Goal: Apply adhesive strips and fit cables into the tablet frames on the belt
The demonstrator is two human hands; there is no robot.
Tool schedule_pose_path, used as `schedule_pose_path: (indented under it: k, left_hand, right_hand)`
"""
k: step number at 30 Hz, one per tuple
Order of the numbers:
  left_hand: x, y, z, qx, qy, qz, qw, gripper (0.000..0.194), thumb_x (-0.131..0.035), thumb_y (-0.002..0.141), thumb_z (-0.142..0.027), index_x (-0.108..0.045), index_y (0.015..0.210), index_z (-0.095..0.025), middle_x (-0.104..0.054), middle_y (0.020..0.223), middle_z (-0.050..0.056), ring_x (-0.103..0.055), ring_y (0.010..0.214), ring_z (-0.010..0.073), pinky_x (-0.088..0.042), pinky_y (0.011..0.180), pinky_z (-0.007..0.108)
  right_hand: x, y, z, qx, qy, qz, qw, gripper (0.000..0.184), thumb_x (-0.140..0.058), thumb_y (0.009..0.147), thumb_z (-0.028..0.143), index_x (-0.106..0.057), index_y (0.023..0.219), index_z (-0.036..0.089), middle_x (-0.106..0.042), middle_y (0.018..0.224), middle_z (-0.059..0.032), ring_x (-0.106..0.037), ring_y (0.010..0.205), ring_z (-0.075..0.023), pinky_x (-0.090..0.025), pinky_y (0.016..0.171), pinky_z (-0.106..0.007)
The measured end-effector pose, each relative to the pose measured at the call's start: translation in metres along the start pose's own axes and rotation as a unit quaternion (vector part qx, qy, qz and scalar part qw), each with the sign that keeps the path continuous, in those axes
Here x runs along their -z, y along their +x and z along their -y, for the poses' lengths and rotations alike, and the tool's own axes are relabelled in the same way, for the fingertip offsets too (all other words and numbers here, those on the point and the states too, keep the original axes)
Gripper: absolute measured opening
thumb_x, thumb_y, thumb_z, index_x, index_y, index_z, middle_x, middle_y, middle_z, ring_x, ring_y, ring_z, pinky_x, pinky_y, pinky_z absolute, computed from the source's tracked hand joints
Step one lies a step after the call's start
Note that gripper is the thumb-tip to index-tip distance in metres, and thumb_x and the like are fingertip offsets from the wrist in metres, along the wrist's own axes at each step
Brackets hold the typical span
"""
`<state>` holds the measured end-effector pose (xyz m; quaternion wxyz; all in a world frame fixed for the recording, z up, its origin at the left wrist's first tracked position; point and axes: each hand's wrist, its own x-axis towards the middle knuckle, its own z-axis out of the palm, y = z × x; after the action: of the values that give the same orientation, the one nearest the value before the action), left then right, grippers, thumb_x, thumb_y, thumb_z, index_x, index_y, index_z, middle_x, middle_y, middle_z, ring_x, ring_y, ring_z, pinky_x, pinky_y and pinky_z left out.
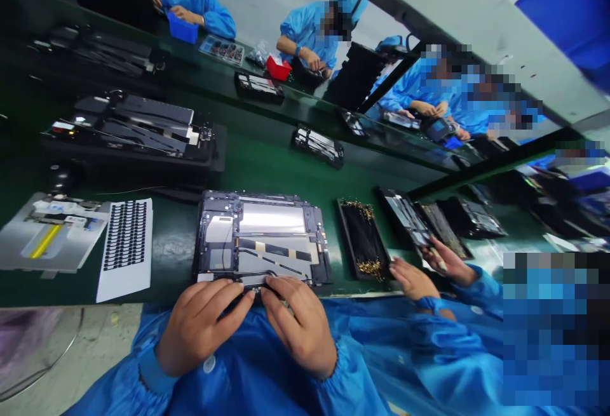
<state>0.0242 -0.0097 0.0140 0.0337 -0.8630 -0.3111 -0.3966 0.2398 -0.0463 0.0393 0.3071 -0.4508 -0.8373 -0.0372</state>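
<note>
An opened tablet chassis (261,238) lies on the green belt in front of me, its silver battery panel and flat cables showing. My left hand (203,324) and my right hand (298,321) rest side by side at its near edge. Both hands have fingers bent and fingertips pressed onto a small part at the bottom middle of the chassis. What lies under the fingertips is hidden. Both sleeves are blue.
A white sheet of black stickers (125,246) and a grey card with a yellow strip (50,238) lie left. A black tray of gold-tipped cables (365,238) sits right, a co-worker's hands (429,270) beside it. More chassis lie on the belt; other workers sit across.
</note>
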Motion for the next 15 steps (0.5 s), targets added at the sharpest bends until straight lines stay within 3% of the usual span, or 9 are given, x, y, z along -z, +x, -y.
schedule_pose_path:
  k: [5,9,12,15]
  left_hand:
    - [0.001,0.006,-0.005,-0.002,-0.026,-0.022,0.999,0.021,-0.050,0.102,-0.016,-0.071,0.106,-0.018,-0.074,0.096,0.003,-0.066,0.095,0.0151,-0.047,0.090,0.030]
    - [-0.001,0.002,-0.008,0.017,-0.050,-0.046,0.998,0.020,-0.046,0.103,-0.017,-0.066,0.106,-0.016,-0.075,0.100,0.004,-0.066,0.098,0.0145,-0.050,0.088,0.029]
    - [0.009,-0.017,0.002,0.033,-0.061,-0.082,0.994,0.015,-0.047,0.102,-0.020,-0.061,0.107,-0.020,-0.075,0.109,0.003,-0.065,0.112,0.0136,-0.052,0.096,0.028]
    - [0.032,-0.051,0.030,0.122,-0.017,-0.111,0.986,0.019,-0.049,0.098,-0.014,-0.058,0.113,-0.021,-0.073,0.115,0.005,-0.061,0.122,0.0153,-0.051,0.102,0.033]
  right_hand:
    - [-0.010,-0.013,-0.004,0.068,-0.042,-0.038,0.996,0.033,-0.071,0.092,0.017,-0.069,0.124,0.016,-0.076,0.108,-0.0118,-0.072,0.104,-0.0244,-0.063,0.087,-0.039]
    - [-0.016,-0.018,-0.005,0.068,-0.099,-0.062,0.991,0.021,-0.066,0.095,0.027,-0.074,0.115,0.024,-0.074,0.108,-0.0116,-0.071,0.093,-0.0263,-0.061,0.073,-0.041]
    - [-0.023,-0.023,0.009,0.053,-0.135,-0.113,0.983,0.015,-0.070,0.092,0.026,-0.077,0.104,0.028,-0.071,0.101,-0.0114,-0.068,0.088,-0.0272,-0.059,0.068,-0.042]
    - [-0.046,-0.022,0.042,0.093,-0.021,-0.123,0.988,0.018,-0.066,0.093,0.019,-0.075,0.102,0.031,-0.070,0.094,-0.0058,-0.067,0.090,-0.0234,-0.061,0.072,-0.037]
